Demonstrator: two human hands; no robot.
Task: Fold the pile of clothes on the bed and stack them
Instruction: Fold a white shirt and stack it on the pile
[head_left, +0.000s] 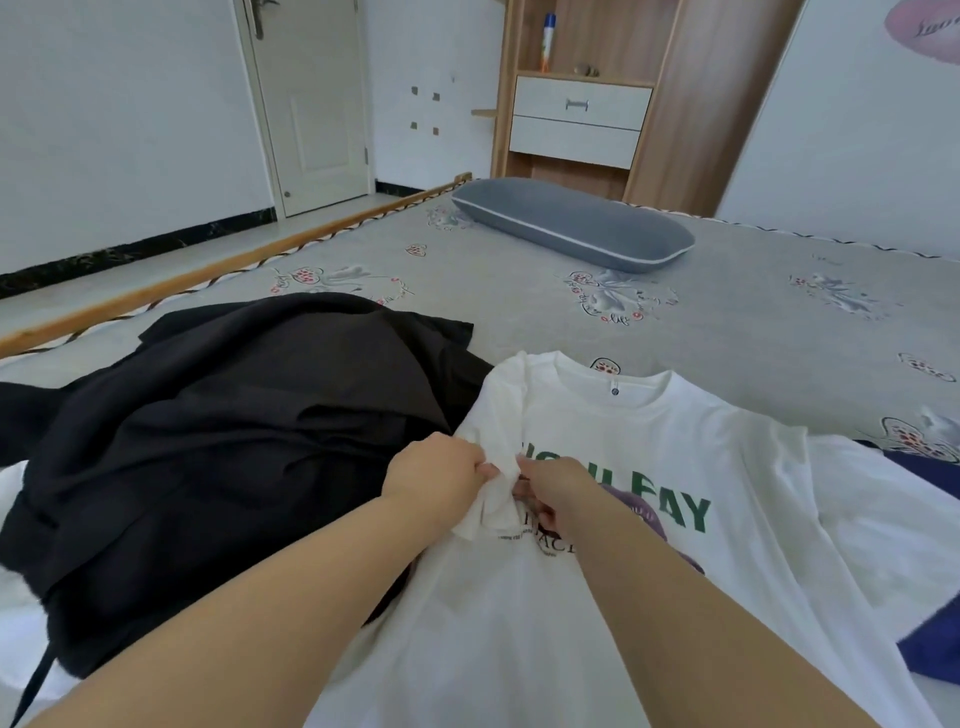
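Bed (727, 322): grey sheet w/ floral print, wood rail along left edge. On it: grey-blue bolster pillow (574, 223) at far end; black garment heap (218, 447) near left; white printed T-shirt (649, 467) spread beside it, touching; navy cloth (930, 644) at right edge.

The spread cotton T-shirt (675, 467) is white, printed with bold green letters, smaller black lettering and a purple shape. Beside it the heaped garment (234, 431) is plain black. A dark blue cloth (930, 649) peeks from under the shirt. The bed sheet (727, 312) is pale grey with red-and-grey floral motifs. The long bolster pillow (571, 223) is slate blue with white piping.
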